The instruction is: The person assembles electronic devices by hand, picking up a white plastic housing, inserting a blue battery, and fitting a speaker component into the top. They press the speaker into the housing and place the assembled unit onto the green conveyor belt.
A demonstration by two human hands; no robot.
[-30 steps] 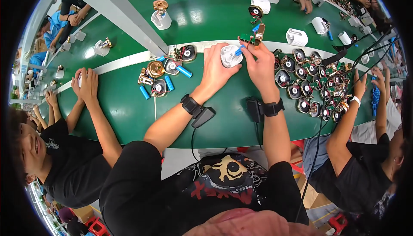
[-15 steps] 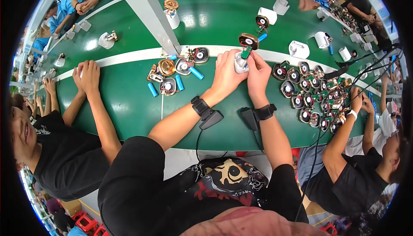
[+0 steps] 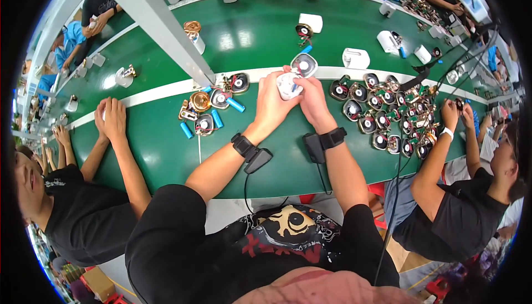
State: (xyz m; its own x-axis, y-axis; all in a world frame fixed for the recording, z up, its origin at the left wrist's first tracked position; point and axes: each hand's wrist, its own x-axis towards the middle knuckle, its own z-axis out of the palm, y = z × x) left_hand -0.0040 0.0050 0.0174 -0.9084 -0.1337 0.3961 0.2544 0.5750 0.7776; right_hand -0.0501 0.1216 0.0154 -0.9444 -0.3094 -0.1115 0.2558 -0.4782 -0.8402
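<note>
Wrapped round a white plastic housing [image 3: 286, 89], my left hand [image 3: 269, 103] grips it from its left side above the bench's far edge strip. My right hand [image 3: 316, 103] closes on the same housing from the right, its thumb pressed on the opening. A bit of blue shows inside by that thumb. A round speaker [image 3: 304, 65] with a pale centre stands out at the housing's far end; whether fingers touch it is hidden. Left of my hands, several speaker assemblies [image 3: 220, 99] lie with blue cylindrical batteries [image 3: 236, 104] and a gold-coloured ring [image 3: 200, 101].
A dense group of speaker assemblies [image 3: 381, 120] covers the bench to the right. Beyond the white strip, white housings [image 3: 356, 58] sit on the green belt [image 3: 249, 32]. A grey metal post [image 3: 160, 30] rises at left. Co-workers sit on both sides; black cables hang at right.
The speaker with its green circuit board was upright above the housing; now it is tipped, its pale centre facing up, and the board is out of sight. White housings on the belt have shifted left.
</note>
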